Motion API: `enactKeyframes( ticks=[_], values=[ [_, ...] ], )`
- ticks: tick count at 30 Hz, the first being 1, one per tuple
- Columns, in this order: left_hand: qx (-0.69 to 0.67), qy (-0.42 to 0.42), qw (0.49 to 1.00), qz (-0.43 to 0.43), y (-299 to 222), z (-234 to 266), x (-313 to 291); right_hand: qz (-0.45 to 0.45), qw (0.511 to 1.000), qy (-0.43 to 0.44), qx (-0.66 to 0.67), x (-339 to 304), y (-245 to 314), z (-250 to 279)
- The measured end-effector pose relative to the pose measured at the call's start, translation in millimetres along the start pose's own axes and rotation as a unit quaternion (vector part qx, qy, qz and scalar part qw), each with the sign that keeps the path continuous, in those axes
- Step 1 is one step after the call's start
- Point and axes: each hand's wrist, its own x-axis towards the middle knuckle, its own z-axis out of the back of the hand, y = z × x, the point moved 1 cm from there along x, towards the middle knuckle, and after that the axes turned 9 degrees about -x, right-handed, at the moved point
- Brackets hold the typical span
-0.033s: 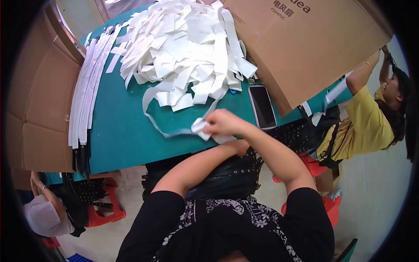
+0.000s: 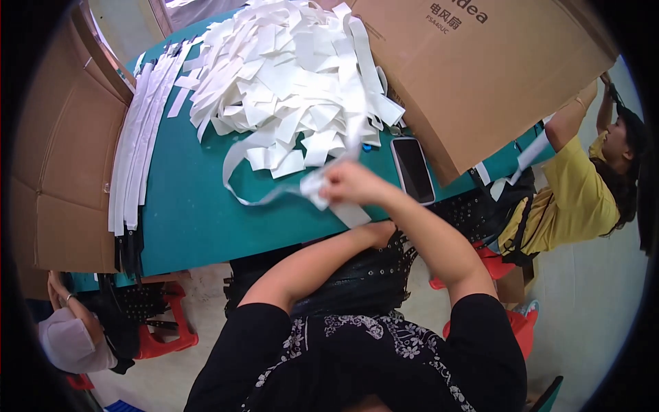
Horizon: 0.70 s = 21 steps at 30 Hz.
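Near the front edge of the green surface [image 2: 192, 220] our right hand [image 2: 349, 182] pinches a white strip [image 2: 241, 147], while our left hand [image 2: 382, 232] grips studded black fabric [image 2: 357, 275].

A dark smartphone [image 2: 413, 169] lies flat on the green surface [image 2: 192, 220], just beside a big brown cardboard box [image 2: 480, 75]. Another cardboard box [image 2: 62, 172] stands at the left edge. Long white strips [image 2: 134, 144] lie side by side there, with studded black belts [image 2: 130, 250] hanging off the edge below them. A person in a yellow shirt [image 2: 570, 199] reaches up at right. Red plastic stools [image 2: 168, 329] sit on the floor.
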Motion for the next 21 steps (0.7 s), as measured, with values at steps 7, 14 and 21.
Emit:
enactKeyframes(
  ticks=[7,14,21],
  values=[
    [-0.147,0.089,0.957,0.233,-53,32,-2,-0.156,0.93,-0.328,-0.053,66,-36,182],
    [-0.564,-0.134,0.711,0.398,-71,107,-103,-0.113,0.92,-0.224,0.302,0,-4,147],
    [-0.503,-0.402,0.732,0.223,-104,163,-210,-0.13,0.807,-0.162,0.552,-42,-19,57]
  ],
)
